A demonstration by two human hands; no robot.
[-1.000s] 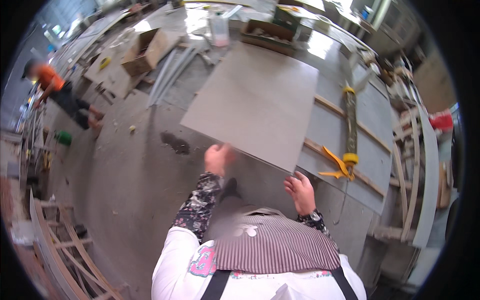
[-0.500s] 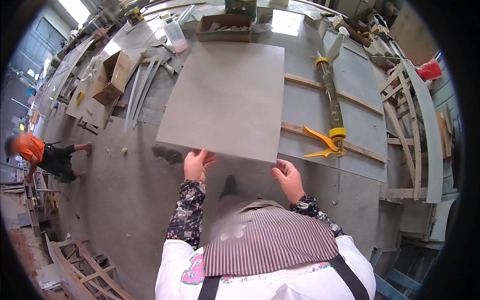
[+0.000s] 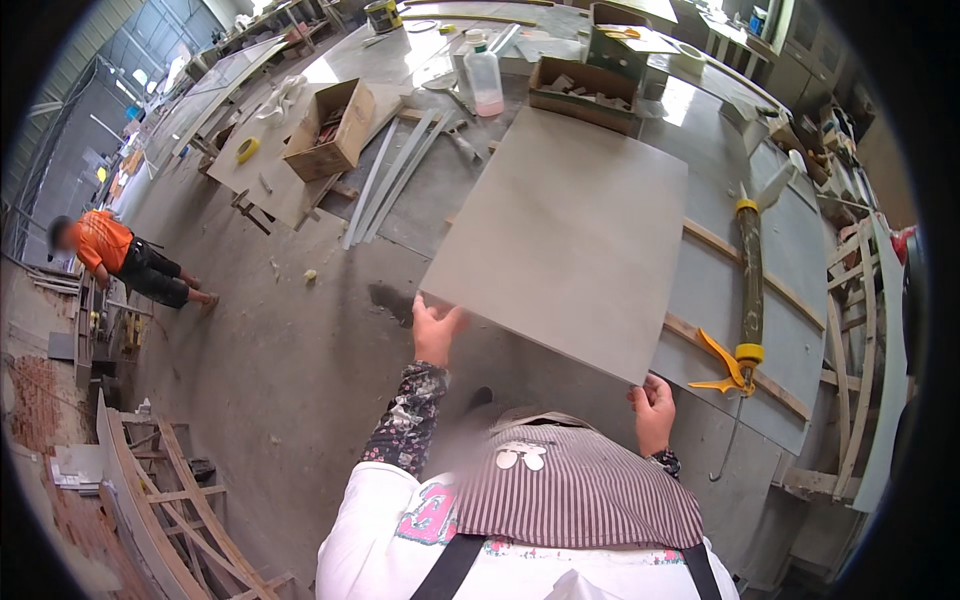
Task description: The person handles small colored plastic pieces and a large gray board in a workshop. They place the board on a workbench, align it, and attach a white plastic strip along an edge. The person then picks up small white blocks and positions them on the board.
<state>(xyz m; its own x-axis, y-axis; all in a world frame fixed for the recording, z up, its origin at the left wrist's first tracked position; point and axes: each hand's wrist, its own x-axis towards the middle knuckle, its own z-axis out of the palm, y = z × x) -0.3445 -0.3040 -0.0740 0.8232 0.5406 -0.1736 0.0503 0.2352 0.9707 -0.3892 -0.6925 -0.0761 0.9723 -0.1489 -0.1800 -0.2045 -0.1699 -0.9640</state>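
Observation:
A large flat greyish-beige panel (image 3: 565, 235) lies over wooden battens and a grey sheet, its near edge jutting out toward me. At the panel's near left corner, my left hand (image 3: 436, 334) is closed on the edge, some of its fingers hidden underneath. My right hand (image 3: 655, 414) pinches the near right corner between thumb and fingers. To the right of the panel lies a caulking gun (image 3: 750, 280) with yellow ends, a yellow handle and a bent metal rod. The panel's far edge reaches a cardboard box (image 3: 583, 92) holding small pieces.
Left of the panel are an open cardboard box (image 3: 331, 128), pale strips (image 3: 395, 185), a yellow tape roll (image 3: 247, 150) and a bottle of pink liquid (image 3: 484, 80). A person in orange (image 3: 130, 262) stands far left. Wooden frames (image 3: 185, 500) stand at lower left and right.
My view has swung left, so the panel and table appear farther right. Both hands remain at the panel's near corners; my right fingers have closed more on its corner.

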